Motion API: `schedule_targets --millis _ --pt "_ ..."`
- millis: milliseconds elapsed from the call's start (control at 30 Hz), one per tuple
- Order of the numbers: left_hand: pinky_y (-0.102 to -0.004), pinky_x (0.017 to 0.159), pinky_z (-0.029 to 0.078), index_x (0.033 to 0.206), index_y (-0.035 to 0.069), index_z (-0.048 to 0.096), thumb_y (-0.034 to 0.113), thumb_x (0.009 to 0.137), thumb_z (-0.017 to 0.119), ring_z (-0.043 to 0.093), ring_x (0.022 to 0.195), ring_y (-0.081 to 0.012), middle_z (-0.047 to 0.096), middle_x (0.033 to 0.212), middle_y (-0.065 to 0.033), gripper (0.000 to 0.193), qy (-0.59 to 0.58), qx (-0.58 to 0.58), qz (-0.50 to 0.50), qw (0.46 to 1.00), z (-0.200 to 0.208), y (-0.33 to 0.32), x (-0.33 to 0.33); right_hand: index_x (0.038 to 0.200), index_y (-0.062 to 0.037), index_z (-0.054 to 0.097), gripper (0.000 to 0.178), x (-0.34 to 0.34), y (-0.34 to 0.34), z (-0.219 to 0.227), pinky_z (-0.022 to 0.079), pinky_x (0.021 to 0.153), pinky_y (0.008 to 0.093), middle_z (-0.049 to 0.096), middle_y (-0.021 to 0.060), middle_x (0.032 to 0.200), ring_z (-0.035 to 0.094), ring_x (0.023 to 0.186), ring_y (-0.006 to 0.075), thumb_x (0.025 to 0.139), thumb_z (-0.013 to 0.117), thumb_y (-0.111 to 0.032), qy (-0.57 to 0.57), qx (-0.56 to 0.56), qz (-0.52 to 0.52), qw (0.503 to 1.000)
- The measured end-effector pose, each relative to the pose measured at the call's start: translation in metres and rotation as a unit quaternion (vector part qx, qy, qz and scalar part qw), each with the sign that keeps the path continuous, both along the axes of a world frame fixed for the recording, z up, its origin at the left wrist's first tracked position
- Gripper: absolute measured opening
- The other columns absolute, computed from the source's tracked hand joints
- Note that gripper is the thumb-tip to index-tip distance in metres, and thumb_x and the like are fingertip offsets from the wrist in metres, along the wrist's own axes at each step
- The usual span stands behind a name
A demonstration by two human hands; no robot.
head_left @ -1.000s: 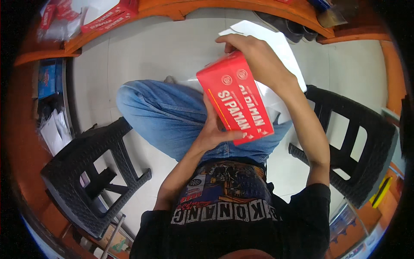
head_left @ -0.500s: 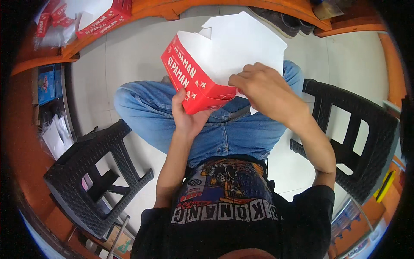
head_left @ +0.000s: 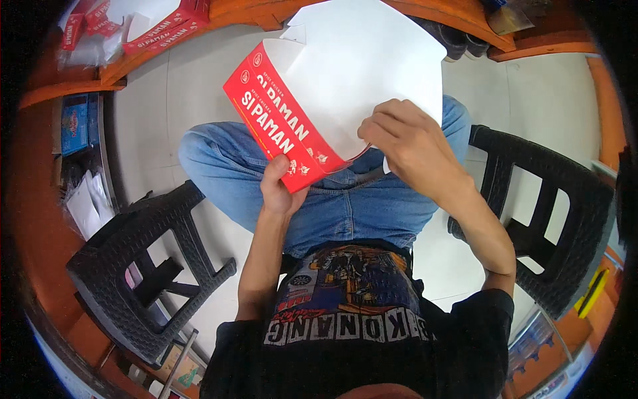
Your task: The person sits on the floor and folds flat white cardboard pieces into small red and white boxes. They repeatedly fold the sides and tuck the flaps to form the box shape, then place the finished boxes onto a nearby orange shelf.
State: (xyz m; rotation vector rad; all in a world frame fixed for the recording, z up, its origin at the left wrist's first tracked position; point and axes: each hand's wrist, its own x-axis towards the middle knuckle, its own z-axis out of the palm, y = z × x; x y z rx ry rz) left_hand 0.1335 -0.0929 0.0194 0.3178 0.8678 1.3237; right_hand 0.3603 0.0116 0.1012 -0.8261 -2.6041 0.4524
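Note:
Above my lap is a red and white cardboard food box (head_left: pixel 345 80), its plain white inside facing up and its long red printed wall toward the left. A wide white flap stands out on the far right. My left hand (head_left: pixel 282 189) grips the box's near left corner, thumb on the red wall and the other fingers hidden underneath. My right hand (head_left: pixel 405 143) is closed on the near right edge of the box, fingers bent over the cardboard inside the rim. What lies beneath the right fingers is partly hidden.
Black plastic stools stand on both sides, one left (head_left: pixel 143 266) and one right (head_left: pixel 545 219). On the orange shelf (head_left: pixel 232 16) at the far left lie more red boxes (head_left: pixel 166 30). Dark shoes (head_left: pixel 458 43) sit under the far edge. White packets (head_left: pixel 90 206) rest at left.
The box has shifted left and tilted, showing more of its white inside and long red wall. My left hand moved slightly down with it; my right hand keeps hold of the near edge.

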Motion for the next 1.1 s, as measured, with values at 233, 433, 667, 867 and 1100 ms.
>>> schedule_targets --millis 233,433,667,867,1100 --pt "-0.0536 0.114 0.039 0.148 0.006 0.042 0.054 0.085 0.069 0.051 0.136 -0.0309 0.055 0.144 -0.0117 0.084 0.02 0.016 -0.007 1.0 0.005 0.007 0.0 0.1 -0.0048 0.065 0.039 0.001 0.005 0.003 0.053 0.093 0.0406 0.069 0.0075 0.106 0.062 0.108 0.0301 0.063 0.071 0.007 0.014 0.0 -0.001 1.0" --pt "-0.0532 0.113 0.041 0.147 0.008 0.044 0.052 0.087 0.067 0.053 0.135 -0.0295 0.056 0.143 -0.0104 0.078 0.01 0.005 0.001 1.0 0.001 0.005 0.0 0.101 -0.004 0.064 0.032 0.002 0.008 -0.002 0.053 0.088 0.039 0.067 0.0076 0.102 0.061 0.102 0.0291 0.072 0.072 0.007 0.016 -0.056 0.017 0.998" --pt "-0.0531 0.112 0.042 0.148 0.007 0.043 0.053 0.088 0.066 0.054 0.133 -0.0301 0.056 0.142 -0.0111 0.078 0.014 -0.017 0.0 1.0 -0.004 0.003 0.006 0.099 -0.0042 0.065 0.025 0.009 0.015 -0.012 0.052 0.082 0.0391 0.066 0.0078 0.097 0.061 0.097 0.0282 0.077 0.072 0.005 0.034 -0.102 0.024 0.994" --pt "-0.0535 0.113 0.042 0.147 0.007 0.043 0.051 0.088 0.065 0.055 0.132 -0.0304 0.057 0.141 -0.0122 0.077 0.007 -0.003 0.02 1.0 0.003 0.009 0.007 0.101 -0.0044 0.064 0.029 0.001 0.011 -0.013 0.052 0.083 0.0397 0.065 0.0079 0.098 0.06 0.098 0.0284 0.076 0.072 0.008 0.065 -0.044 -0.007 0.997" --pt "-0.0562 0.111 0.043 0.146 0.007 0.044 0.052 0.09 0.064 0.056 0.129 -0.0304 0.058 0.138 -0.011 0.074 0.044 0.044 0.039 0.997 0.005 0.009 0.004 0.105 -0.0019 0.064 0.028 -0.004 0.007 -0.012 0.051 0.089 0.0414 0.066 0.0114 0.1 0.061 0.101 0.0318 0.078 0.065 0.005 0.074 -0.141 0.024 0.987"
